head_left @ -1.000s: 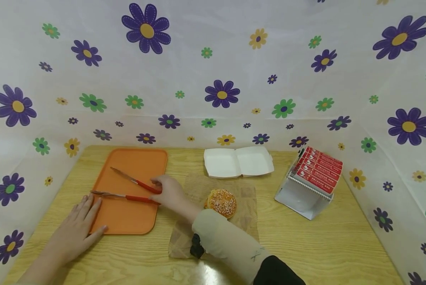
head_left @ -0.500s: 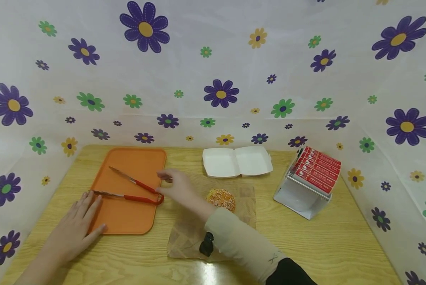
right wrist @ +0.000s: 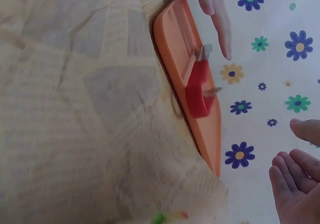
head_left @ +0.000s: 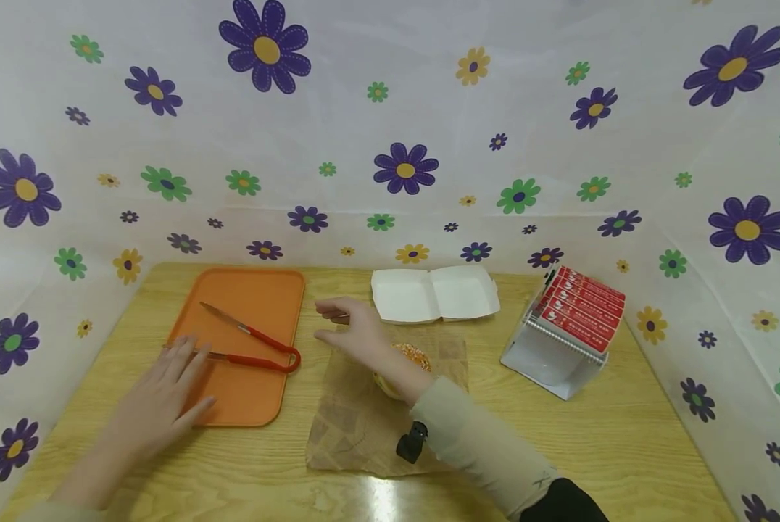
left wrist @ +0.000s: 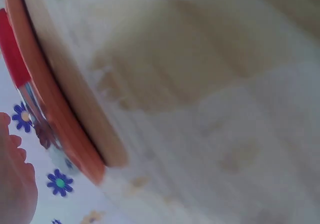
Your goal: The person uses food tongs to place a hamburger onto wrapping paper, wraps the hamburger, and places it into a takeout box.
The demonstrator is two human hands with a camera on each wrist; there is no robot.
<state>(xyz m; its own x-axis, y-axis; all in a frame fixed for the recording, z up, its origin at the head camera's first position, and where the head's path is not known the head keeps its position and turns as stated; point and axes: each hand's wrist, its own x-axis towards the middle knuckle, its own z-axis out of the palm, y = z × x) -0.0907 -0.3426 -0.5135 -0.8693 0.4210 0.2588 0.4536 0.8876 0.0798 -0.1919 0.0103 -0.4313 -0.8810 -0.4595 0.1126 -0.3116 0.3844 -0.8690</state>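
Note:
Red-handled tongs [head_left: 259,360] lie spread on the orange tray [head_left: 246,286] at the left in the head view. My left hand [head_left: 155,406], fingers extended, is over the tray's left edge and covers the tip of one tong arm. In the left wrist view its fingers [left wrist: 17,184] show beside the tray rim. My right hand [head_left: 357,337] is above the brown printed paper [head_left: 357,435], right of the tongs, with its fingers and thumb parted and nothing between them. Beneath my right wrist, a sesame-topped burger [head_left: 412,354] is partly hidden.
Behind the paper lies an opened white takeaway box [head_left: 406,296]. A white holder [head_left: 546,359] with several red printed packets [head_left: 582,308] stands at the right of the wooden table [head_left: 625,449]. Flower-patterned cloth [head_left: 338,123] encloses the back and sides.
My right hand has let go of the tongs' handle and moved right, over the paper and burger. My left hand has lifted and shifted rightward over the tray edge.

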